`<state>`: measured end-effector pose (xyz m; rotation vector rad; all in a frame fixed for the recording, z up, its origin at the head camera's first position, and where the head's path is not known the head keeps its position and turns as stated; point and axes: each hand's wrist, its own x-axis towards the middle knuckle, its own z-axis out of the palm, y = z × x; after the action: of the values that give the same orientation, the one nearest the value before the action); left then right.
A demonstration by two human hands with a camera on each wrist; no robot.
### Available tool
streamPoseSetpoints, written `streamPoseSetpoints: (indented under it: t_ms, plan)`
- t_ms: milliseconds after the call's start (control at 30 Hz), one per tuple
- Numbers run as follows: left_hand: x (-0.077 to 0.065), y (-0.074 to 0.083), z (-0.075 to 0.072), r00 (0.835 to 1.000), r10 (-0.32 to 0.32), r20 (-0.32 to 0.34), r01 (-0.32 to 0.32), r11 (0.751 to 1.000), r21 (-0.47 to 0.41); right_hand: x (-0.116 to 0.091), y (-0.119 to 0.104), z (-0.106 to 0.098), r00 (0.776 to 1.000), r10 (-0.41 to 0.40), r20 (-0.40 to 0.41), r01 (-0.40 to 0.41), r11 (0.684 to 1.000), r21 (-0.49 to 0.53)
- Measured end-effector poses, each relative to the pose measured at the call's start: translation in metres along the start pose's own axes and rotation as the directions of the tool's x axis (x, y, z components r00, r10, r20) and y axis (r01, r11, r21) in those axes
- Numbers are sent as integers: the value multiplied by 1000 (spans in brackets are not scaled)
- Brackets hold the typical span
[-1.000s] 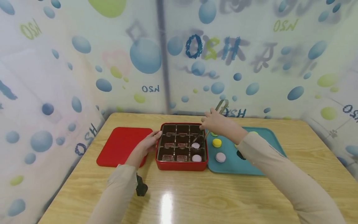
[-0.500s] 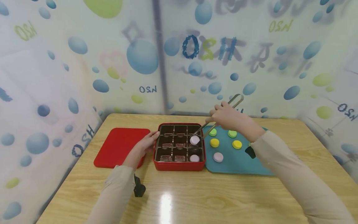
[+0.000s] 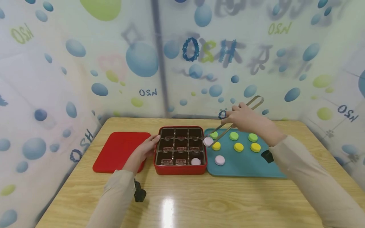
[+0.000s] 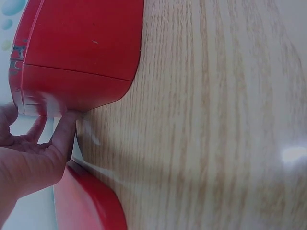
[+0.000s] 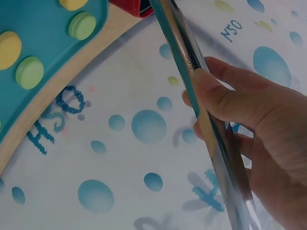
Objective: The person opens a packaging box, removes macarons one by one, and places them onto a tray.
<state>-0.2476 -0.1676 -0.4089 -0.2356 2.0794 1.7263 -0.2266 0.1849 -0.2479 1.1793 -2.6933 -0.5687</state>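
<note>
My right hand [image 3: 242,117] grips metal tongs [image 5: 211,120], seen close up in the right wrist view. Between the tongs' tips sits a lilac macaron [image 3: 208,141], over the seam where the red box [image 3: 180,170] meets the blue tray [image 3: 242,171]. A second lilac macaron [image 3: 195,161] lies in the box's front right compartment. My left hand [image 3: 144,148] touches the box's left side, and the left wrist view shows fingertips and thumb [image 4: 67,129] against the red wall.
On the tray lie a lilac macaron [image 3: 219,160], several yellow macarons [image 3: 238,147] and several green macarons [image 3: 233,136]. A flat red lid [image 3: 119,150] lies left of the box. A patterned backdrop [image 3: 196,95] rises behind the table's far edge.
The tongs have lifted a lilac macaron out of the box's middle right compartment and carried it right, to the tray's left edge. My left hand stays at the box.
</note>
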Motion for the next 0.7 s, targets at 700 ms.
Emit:
streamPoseSetpoints:
  t_ms: [700]
  plan:
    - [-1,3,1,1000,-11,5,11,1000,-16,-53,23,36,988,38,149,-40,999,12]
